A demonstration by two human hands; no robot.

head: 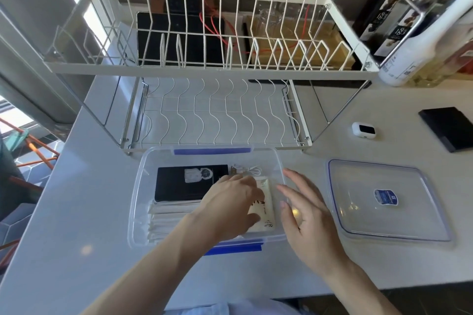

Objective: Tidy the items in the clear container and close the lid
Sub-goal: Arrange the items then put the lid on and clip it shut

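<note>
The clear container [143, 174] with blue clips sits on the white counter just in front of me. Inside lie a black box [176, 184] at the far left, a stack of white packets [169, 217] in front of it, a white cable [247, 169] at the back and a cream pouch [265, 208] on the right. My left hand [227, 208] reaches into the container and rests on the cream pouch, fingers over it. My right hand [307, 217] hovers with straight fingers over the container's right wall. The clear lid [384, 220] lies flat to the right.
A white two-tier wire dish rack [212, 66] stands right behind the container. A small white case [363, 129] and a black flat box [450, 128] lie at the right. Bottles and a clear shelf [422, 33] fill the far right corner. The counter edge runs close to my body.
</note>
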